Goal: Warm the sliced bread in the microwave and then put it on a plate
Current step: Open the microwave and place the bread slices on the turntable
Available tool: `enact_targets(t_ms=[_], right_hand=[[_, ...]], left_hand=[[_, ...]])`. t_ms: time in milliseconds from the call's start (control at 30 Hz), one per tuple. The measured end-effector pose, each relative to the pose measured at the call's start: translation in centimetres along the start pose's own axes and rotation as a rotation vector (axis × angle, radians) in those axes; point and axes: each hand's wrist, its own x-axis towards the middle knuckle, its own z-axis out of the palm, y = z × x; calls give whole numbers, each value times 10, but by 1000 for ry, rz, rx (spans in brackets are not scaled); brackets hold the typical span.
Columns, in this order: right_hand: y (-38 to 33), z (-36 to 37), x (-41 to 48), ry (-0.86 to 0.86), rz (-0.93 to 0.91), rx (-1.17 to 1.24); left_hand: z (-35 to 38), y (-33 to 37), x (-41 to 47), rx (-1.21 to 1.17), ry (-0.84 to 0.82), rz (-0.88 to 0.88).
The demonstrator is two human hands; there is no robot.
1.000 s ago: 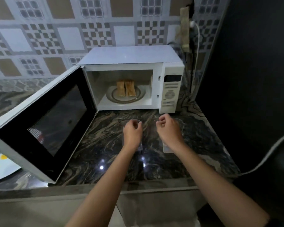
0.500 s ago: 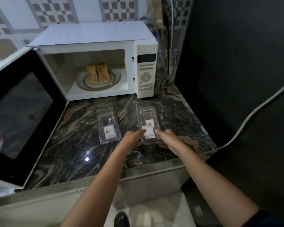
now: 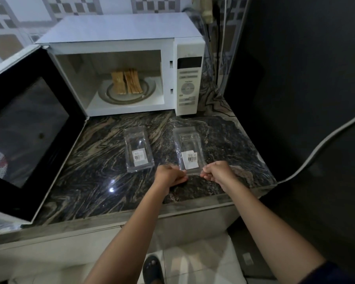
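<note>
The white microwave [image 3: 189,64] stands at the back of the dark marble counter, its door [image 3: 29,132] swung wide open to the left. Inside, two stacks of sliced bread [image 3: 126,82] stand on the glass turntable [image 3: 148,91]. Two clear plastic packs with barcode labels lie on the counter: the left pack [image 3: 138,149] lies free, and the right pack [image 3: 189,149] is gripped at its near end by my left hand [image 3: 169,177] and my right hand [image 3: 217,173], one at each corner.
The counter [image 3: 94,177] ends at a front edge just behind my wrists and at a dark wall on the right. A grey cable [image 3: 320,148] hangs along that wall. Cords and a plug [image 3: 205,9] sit behind the microwave. A sandalled foot [image 3: 153,269] shows on the floor.
The camera has tilted down and my hands have pulled back from near the microwave to the counter's front. Both hands took hold of the right clear pack's near end.
</note>
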Motion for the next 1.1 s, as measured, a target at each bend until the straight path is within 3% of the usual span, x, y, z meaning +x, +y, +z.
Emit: enact_targets(t_ms=[100,200,267,400,533,767,1100], right_hand=[[-1,0,-2,54,-26,-36],[-1,1,-7,222,-171,-332],[-1,2,-10,334,-302,-556],[-7,7,-12,320,-398,-522],[-16,20,-9,200,-359,-452],[-27,37,8,105,-277,-464],[-31,38,5,215,-414,-668]], left_hand=[[1,-2,-2,311,89,123],[-4,3,-18,633,196,386],[-13,8,-26,630,308,542],[-39,22,-32,530,568,743],[-69,31,-10,516,678,634],[-79,41,29,533,525,370],[-87,44,36,674,427,414]])
